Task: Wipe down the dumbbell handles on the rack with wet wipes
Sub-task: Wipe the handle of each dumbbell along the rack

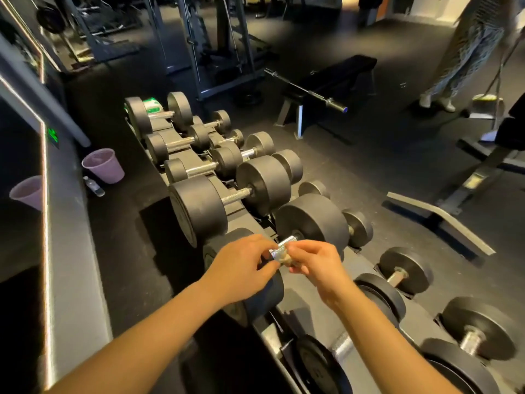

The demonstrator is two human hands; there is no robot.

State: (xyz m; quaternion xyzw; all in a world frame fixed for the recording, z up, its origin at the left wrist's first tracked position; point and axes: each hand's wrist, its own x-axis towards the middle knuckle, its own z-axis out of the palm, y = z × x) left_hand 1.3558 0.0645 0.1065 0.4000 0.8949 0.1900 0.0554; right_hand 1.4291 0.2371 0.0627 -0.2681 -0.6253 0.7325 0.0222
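Pinched a small, crumpled, pale wet wipe between the left hand and the right hand, with thumb and forefinger of each closed on it from either side and the other fingers loosely curled. Held the wet wipe in the gap between both hands, against the near part of the knurled chrome handle of a black round-headed dumbbell. Left a short stretch of bare handle showing just beyond the fingertips. Covered one dumbbell head with the left palm; found the other just beyond the right hand. Reached over the sloped grey metal rack below both wrists. Noted a green-and-white wipe pack far beyond the left hand, and a lilac plastic bucket with a clear bottle beside it, well out to that hand's left.
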